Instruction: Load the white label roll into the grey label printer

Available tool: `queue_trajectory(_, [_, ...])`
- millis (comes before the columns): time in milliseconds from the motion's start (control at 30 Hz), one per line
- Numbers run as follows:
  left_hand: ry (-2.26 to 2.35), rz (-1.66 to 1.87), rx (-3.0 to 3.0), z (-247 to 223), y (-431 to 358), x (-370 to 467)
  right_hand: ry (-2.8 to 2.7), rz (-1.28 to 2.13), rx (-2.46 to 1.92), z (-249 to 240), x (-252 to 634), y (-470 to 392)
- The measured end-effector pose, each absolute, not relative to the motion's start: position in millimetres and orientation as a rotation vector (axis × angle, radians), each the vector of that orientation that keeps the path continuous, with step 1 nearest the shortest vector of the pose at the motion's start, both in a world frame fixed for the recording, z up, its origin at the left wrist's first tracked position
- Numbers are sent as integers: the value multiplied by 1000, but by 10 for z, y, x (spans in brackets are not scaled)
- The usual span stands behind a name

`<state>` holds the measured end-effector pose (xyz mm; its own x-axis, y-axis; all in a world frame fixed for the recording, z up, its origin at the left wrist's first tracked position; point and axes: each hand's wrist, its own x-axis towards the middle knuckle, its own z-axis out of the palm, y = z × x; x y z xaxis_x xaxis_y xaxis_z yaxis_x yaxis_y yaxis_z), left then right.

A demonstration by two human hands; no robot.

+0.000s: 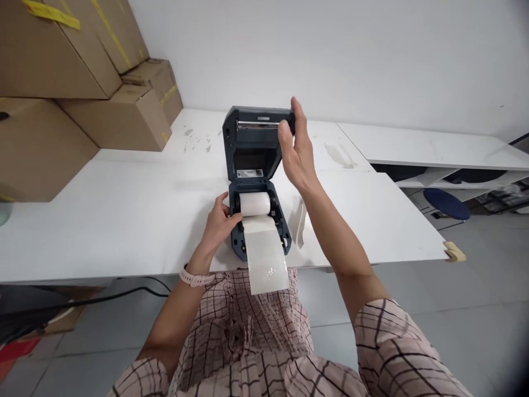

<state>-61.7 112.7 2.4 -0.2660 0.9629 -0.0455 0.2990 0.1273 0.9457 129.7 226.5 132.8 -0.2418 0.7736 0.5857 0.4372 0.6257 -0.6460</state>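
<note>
A dark grey label printer (236,242) stands on the white table with its lid (258,143) raised. Inside sits a white label roll (255,204), and a strip of labels (266,259) runs out over the front and hangs past the table edge. My right hand (298,151) grips the lid's upper right corner between thumb and fingers. At the printer's left side, my left hand (221,220) holds the body, thumb over the rim near the roll and fingers along the outer wall.
Several cardboard boxes (124,116) are stacked at the back left of the table (157,220). A torn piece of backing paper (301,223) lies right of the printer. A blue stool (446,203) stands beyond the right end, and a black cable (115,295) hangs below the front left edge.
</note>
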Motion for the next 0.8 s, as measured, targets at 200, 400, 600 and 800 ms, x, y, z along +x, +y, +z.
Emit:
queue_trajectory(200, [1720, 1116, 1249, 64, 1179, -599, -1989, 172, -926, 1382, 1329, 2158])
queue_trajectory(400, [1723, 1231, 1206, -52, 1242, -563, -2821, 332, -910, 924, 1252, 1915])
queue_trajectory(600, [1699, 1275, 1137, -47, 1228, -534, -3061, 461, -1041, 707, 1024, 2105])
queue_trajectory(800, [1688, 1278, 1158, -44, 1233, -549, -2723, 914, -516, 1129, 1693, 2102])
